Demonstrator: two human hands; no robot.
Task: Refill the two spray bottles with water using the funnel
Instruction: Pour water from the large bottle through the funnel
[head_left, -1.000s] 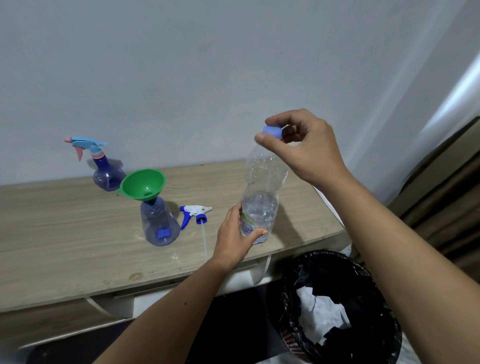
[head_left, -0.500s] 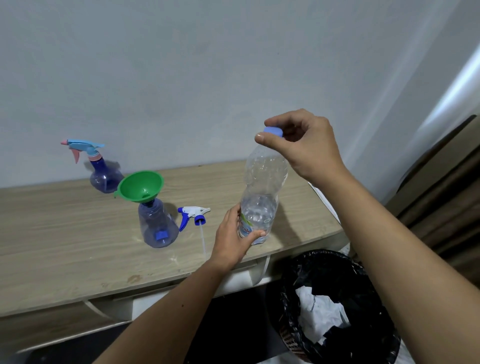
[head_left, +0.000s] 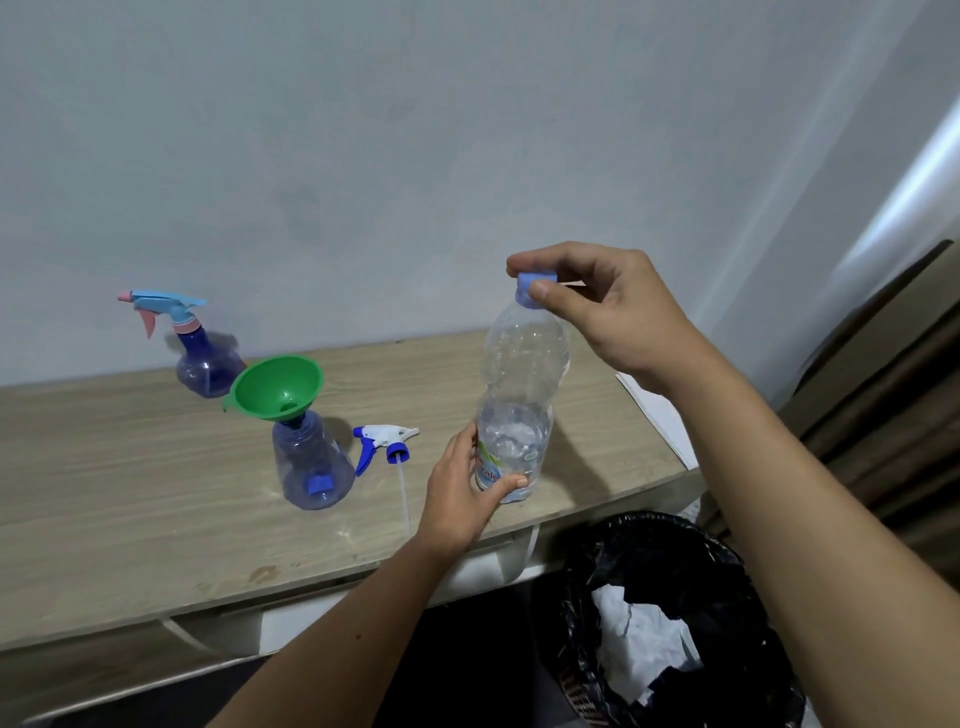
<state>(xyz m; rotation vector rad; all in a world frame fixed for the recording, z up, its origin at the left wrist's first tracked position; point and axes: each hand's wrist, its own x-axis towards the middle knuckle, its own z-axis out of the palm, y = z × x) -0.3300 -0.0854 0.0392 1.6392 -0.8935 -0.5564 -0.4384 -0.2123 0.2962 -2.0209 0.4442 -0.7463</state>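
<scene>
A clear water bottle (head_left: 519, 384), about half full, stands upright near the wooden table's front right edge. My left hand (head_left: 462, 488) grips its lower part at the label. My right hand (head_left: 608, 312) pinches its blue cap (head_left: 529, 287) from above. Left of it a blue spray bottle (head_left: 311, 467) stands open with the green funnel (head_left: 275, 387) set in its neck. Its white and blue trigger head (head_left: 382, 441) lies on the table beside it, tube pointing toward me. A second spray bottle (head_left: 202, 358) with a light blue trigger head stands at the back against the wall.
The wooden table (head_left: 130, 499) runs along a pale wall. A black-lined waste bin (head_left: 675, 623) with crumpled paper stands on the floor under the table's right end. A white sheet (head_left: 654, 410) lies at the table's right edge. A brown curtain (head_left: 893, 374) hangs at the right.
My right hand's fingers have shifted around the cap, thumb now in front of it. The bottle stays in place in my left hand. Nothing else has moved.
</scene>
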